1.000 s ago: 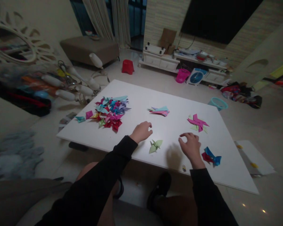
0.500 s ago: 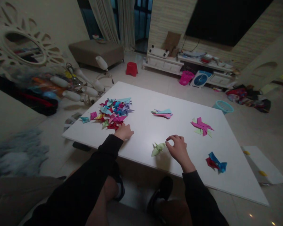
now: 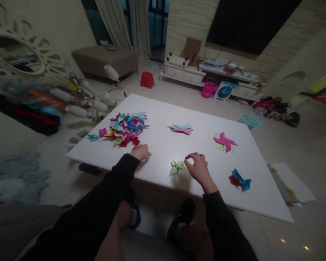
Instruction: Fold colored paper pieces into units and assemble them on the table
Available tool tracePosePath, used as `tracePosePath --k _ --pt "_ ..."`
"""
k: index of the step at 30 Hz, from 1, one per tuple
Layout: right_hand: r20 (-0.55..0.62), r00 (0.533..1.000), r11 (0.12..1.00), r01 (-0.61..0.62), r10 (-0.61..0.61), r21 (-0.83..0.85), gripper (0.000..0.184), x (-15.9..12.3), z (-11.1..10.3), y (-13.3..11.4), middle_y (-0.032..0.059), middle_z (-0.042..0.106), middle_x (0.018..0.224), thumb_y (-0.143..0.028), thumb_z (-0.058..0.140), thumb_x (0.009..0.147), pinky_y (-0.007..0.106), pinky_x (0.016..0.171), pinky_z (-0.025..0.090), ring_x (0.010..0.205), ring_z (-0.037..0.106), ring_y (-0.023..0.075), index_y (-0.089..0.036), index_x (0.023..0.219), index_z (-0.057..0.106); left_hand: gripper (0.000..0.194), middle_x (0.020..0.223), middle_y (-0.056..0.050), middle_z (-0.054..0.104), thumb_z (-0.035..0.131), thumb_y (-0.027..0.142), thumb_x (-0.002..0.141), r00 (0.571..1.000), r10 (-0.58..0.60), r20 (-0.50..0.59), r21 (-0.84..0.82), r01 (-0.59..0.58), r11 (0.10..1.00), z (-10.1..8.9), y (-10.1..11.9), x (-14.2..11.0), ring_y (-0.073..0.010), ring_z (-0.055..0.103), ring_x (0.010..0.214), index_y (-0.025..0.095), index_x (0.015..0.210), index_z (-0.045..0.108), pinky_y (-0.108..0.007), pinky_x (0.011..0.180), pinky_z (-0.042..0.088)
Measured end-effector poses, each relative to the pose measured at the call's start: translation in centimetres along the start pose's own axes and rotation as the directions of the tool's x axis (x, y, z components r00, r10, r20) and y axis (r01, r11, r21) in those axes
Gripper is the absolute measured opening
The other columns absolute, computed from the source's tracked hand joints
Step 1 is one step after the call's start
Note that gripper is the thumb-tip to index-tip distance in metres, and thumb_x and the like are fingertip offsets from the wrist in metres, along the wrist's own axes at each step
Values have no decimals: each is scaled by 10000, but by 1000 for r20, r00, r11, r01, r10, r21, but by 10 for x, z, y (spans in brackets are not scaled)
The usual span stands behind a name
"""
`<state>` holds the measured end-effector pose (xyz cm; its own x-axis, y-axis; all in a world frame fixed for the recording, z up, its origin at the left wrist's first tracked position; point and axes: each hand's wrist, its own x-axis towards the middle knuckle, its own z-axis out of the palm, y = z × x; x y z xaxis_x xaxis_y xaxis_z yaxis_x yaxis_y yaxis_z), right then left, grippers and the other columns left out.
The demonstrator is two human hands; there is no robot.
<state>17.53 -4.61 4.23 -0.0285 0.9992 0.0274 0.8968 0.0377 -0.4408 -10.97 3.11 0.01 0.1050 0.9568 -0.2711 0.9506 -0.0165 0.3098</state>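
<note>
2 hands [image 3: 199,168] nr origami [image 3: 128,136], teal basket [image 3: 256,125], pink bin [image 3: 207,92], contents unclear

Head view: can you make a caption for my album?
Left grip by a colourful folded-paper heap, right grip by a green paper figure, over a white table.

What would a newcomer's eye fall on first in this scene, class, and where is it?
Probably the colourful heap of folded paper on the left of the white table, with the left hand at its near edge. Next, the pale green folded piece near the table's front, beside the right hand. Beyond, a large black screen stands out high up.
</note>
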Motion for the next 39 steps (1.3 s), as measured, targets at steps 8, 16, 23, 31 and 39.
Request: tracePosePath --k 8,16,23,31,39 --pt "-58 997 990 56 -49 127 129 6 4 1 68 655 1099 -297 578 871 424 887 401 1126 491 291 -241 910 686 201 952 -76 650 510 77 800 856 486 -175 -116 -509 853 -3 64 -15 -203 609 904 178 926 629 -311 841 466" --pt "-163 983 980 110 -82 168 143 25 8 6 94 632 1168 -314 629 871 447 928 415 1156 474 301 -242 955 720 217 941 -48 588 455 23 834 658 723 -207 -160 -752 639 1 102 -20 -180 565 872 192 922 559 -283 770 436" --pt "-118 990 986 88 -72 140 66 25 14 1 65 651 1150 -290 690 855 435 919 409 1143 461 278 -238 833 723 271 934 -49 597 433 -4 799 637 746 -193 -147 -770 620 3 108 -20 -189 568 898 201 926 555 -294 787 450" --pt "-102 992 997 74 -70 33 134 20 6 -17 51 651 1118 -306 620 921 383 858 398 1126 447 250 -216 890 715 253 853 -37 608 436 19 714 625 704 -337 -121 -770 626 1 106 -20 -196 591 829 208 847 540 -302 748 464" --pt "-94 995 998 43 -38 46 189 12 18 -52 51 641 1140 -347 576 950 395 870 411 1127 451 258 -223 978 716 196 856 14 615 489 62 726 655 451 -607 -67 -607 792 -7 101 -26 -157 560 718 216 829 552 -271 648 450"
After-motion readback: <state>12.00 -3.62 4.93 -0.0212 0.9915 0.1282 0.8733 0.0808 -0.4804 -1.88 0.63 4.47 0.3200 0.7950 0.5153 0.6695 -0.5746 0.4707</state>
